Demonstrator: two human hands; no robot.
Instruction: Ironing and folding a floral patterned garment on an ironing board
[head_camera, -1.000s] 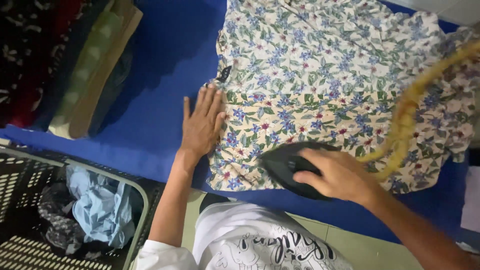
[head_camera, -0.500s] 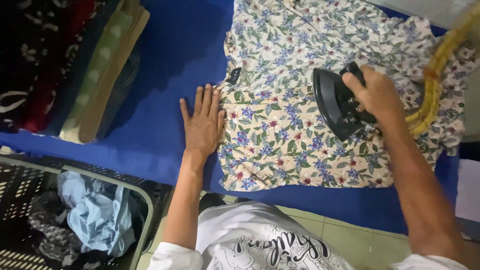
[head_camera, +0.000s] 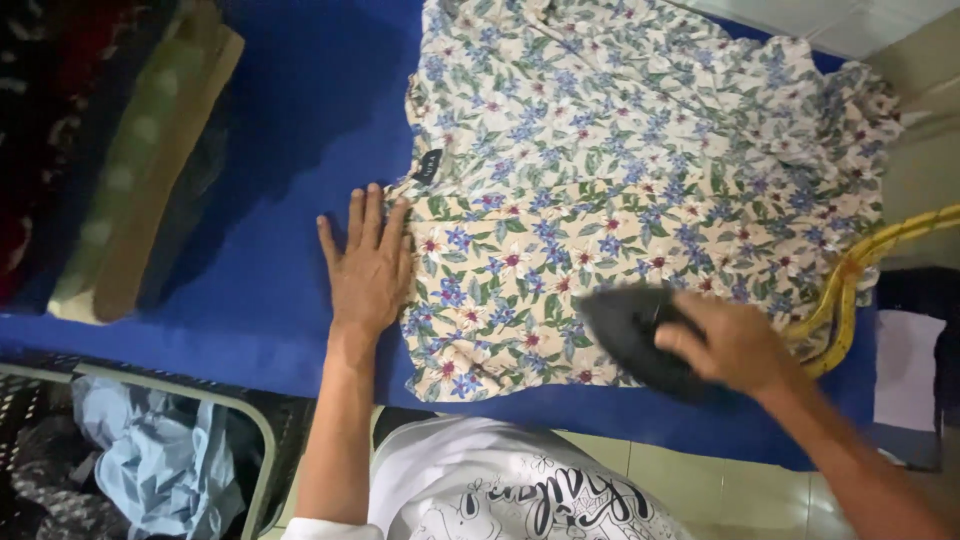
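floral shirt (head_camera: 620, 190) lies spread flat on the blue bench (head_camera: 270, 130). left hand (head_camera: 368, 268): grip spread, palm flat, fingers resting on the shirt's left edge and partly on the bench cover. right hand (head_camera: 735, 345): grip closed around the handle of a dark iron (head_camera: 630, 335), which sits on the shirt's lower right edge. yellow cord (head_camera: 850, 280) loops just beside that hand. folded clothes (head_camera: 140, 170) stacked at far left. basket (head_camera: 255, 430) holding light blue cloth stands below the bench.

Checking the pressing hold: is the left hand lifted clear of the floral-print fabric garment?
No, the left hand lies flat, fingers spread, on the edge of the floral-print fabric garment and the blue padded surface.
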